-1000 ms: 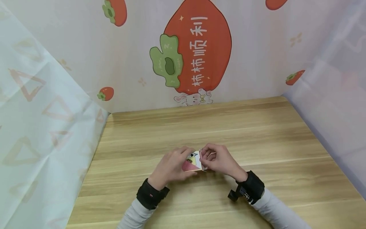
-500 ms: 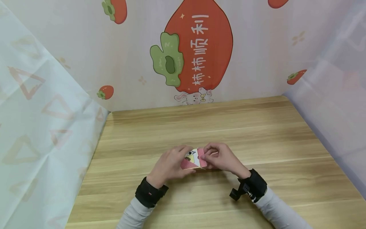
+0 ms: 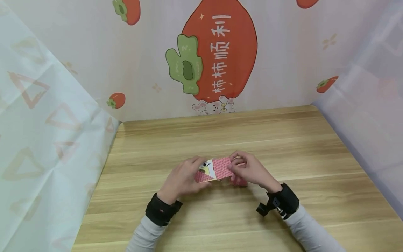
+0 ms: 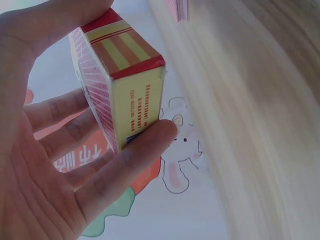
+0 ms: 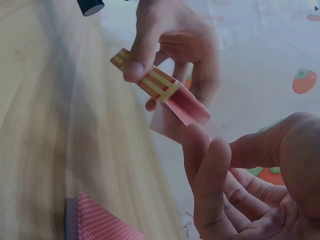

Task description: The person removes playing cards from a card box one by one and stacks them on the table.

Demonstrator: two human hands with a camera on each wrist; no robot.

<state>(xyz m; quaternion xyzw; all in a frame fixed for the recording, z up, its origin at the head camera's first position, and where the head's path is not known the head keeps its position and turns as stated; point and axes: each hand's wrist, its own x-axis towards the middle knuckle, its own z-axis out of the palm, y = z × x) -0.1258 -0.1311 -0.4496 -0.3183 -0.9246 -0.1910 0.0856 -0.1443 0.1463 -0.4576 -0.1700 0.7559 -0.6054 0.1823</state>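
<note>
My left hand grips a playing card box, thumb along one narrow side and fingers on the other. An ace of spades shows on the box's upper face, and its end and striped side face the left wrist camera. My right hand pinches a red-backed playing card that sticks out of the box's right end. Whether it is one card or more, I cannot tell. Below my right hand a stack of red-backed playing cards rests on the table, partly hidden by the hand.
A wood-grain table lies under both hands. Behind it hangs a white cloth printed with persimmons and a rabbit, and more cloth sheets close off the left and right sides. Black camera straps circle both wrists.
My right hand has moved right with the pinched card, so much more of its red back shows outside the box. The stack below has come into sight. My left hand has shifted slightly left.
</note>
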